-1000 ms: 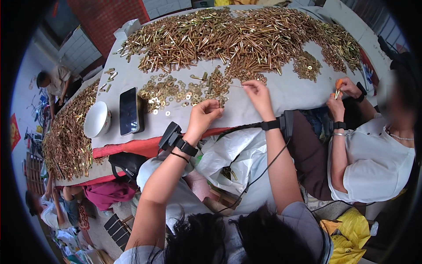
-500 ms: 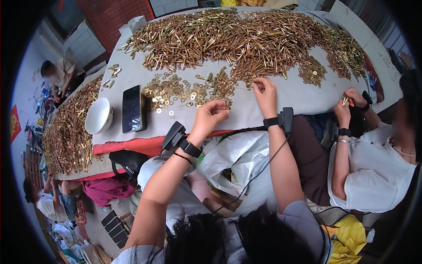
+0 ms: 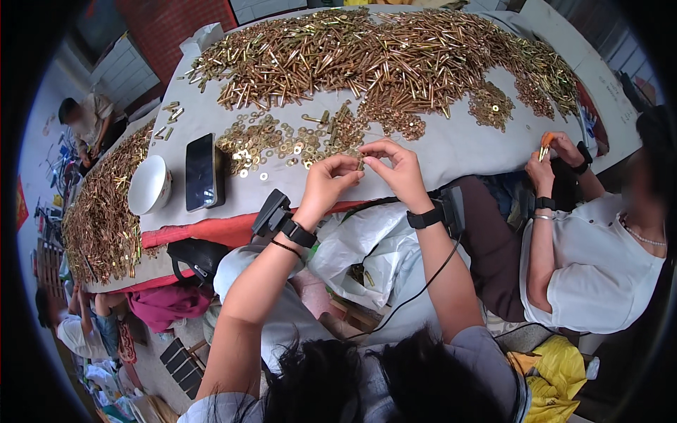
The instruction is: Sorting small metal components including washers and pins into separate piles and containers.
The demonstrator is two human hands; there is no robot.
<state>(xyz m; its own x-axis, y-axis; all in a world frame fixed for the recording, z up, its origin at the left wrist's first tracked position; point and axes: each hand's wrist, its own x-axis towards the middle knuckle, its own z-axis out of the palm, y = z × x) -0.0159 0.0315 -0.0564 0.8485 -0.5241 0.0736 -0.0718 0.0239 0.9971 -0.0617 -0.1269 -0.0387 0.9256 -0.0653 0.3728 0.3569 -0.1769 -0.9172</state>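
The left hand [image 3: 328,186] has its fingers pinched on a small metal piece [image 3: 361,164] over the worktop [image 3: 465,149], near loose washers [image 3: 264,139]. The right hand [image 3: 397,173] meets it; I can't tell whether those fingers grip. A steady left pinch and light right touch should suit.

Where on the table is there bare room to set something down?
Widest: the grey cloth between the right hand and the co-worker's hands. A smaller patch lies between the phone and the left hand, below the loose washers. Crowded: the far side, heaped with metal tubes.
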